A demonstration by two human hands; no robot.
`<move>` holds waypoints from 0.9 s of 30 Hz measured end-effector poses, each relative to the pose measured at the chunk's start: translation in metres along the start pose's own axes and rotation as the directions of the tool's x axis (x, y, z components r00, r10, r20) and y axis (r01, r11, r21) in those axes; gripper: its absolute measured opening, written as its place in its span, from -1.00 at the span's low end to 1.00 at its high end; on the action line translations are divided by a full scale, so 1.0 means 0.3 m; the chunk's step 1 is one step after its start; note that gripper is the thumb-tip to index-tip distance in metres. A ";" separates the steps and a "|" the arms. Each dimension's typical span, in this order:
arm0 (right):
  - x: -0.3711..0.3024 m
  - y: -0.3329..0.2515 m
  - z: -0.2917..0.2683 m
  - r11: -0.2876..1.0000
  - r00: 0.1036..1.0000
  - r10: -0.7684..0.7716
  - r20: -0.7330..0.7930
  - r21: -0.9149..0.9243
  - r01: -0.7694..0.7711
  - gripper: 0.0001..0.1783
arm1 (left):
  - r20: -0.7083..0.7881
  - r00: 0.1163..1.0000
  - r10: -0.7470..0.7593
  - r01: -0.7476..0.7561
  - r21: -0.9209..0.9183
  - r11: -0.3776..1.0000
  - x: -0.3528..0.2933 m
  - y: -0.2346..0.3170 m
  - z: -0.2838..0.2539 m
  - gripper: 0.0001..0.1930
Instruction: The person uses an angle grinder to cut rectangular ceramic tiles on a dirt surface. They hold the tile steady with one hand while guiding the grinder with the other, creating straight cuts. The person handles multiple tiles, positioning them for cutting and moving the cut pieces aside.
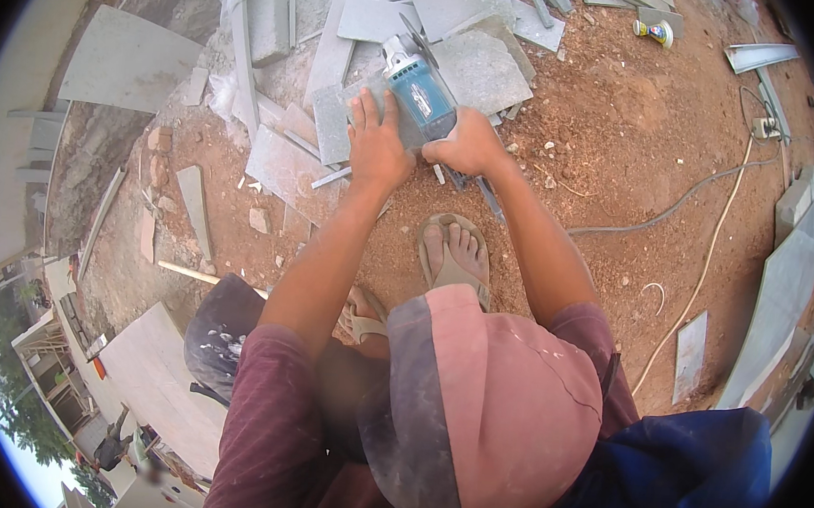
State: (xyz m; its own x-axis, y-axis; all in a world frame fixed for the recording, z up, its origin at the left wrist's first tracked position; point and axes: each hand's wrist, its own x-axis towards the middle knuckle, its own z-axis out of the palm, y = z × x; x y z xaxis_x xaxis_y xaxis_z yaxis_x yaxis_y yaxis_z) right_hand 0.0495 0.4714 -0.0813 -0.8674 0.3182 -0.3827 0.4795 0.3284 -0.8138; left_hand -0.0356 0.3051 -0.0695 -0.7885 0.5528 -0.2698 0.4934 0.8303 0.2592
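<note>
Right hand point(468, 145) gripping blue angle grinder point(425, 95) by its rear; left hand point(377, 148) flat, released, fingers extended, over grey slab point(404, 134)

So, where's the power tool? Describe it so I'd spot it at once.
Find the grey slabs heaped at the top middle. At their near edge, the right hand holds the grinder, just right of the left hand. Blue-green and chunky, it stands out from the flat, grey slabs.
</note>
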 end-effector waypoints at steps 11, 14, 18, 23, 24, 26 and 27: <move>0.019 -0.093 -0.042 0.998 0.999 0.039 0.039 0.048 -0.041 -0.50 | -0.071 0.997 0.027 -0.028 -0.007 1.000 0.005 -0.024 0.036 0.22; 0.047 -0.077 -0.030 0.998 0.999 0.045 0.001 0.036 -0.045 -0.51 | -0.076 0.997 0.033 -0.033 0.004 0.999 0.009 -0.024 0.045 0.24; 0.055 -0.105 -0.041 0.996 0.998 0.061 0.013 0.063 -0.061 -0.51 | -0.075 0.997 0.026 -0.025 0.018 1.000 0.008 -0.026 0.046 0.28; 0.078 -0.117 -0.056 0.993 0.995 0.074 0.061 0.086 -0.079 -0.51 | -0.067 0.997 0.025 -0.025 0.004 1.000 0.005 -0.020 0.038 0.30; 0.087 -0.111 -0.054 0.992 0.994 0.083 0.068 0.094 -0.089 -0.51 | -0.064 0.998 0.026 -0.026 0.004 1.000 0.005 -0.018 0.036 0.29; 0.093 -0.102 -0.047 0.990 0.994 0.092 0.066 0.101 -0.099 -0.51 | -0.065 0.997 0.031 -0.031 0.002 1.000 0.006 -0.017 0.036 0.29; 0.092 -0.095 -0.046 0.990 0.994 0.094 0.056 0.100 -0.100 -0.51 | -0.066 0.997 0.036 -0.036 -0.001 0.999 0.007 -0.013 0.037 0.29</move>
State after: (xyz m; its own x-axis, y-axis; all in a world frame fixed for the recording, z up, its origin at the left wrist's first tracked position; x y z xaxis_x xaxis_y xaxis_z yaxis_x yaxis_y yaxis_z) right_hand 0.0137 0.4830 -0.0626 -0.8244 0.2970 -0.4818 0.5478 0.2043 -0.8113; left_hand -0.0351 0.3036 -0.0814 -0.7931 0.5759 -0.1983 0.5208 0.8100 0.2697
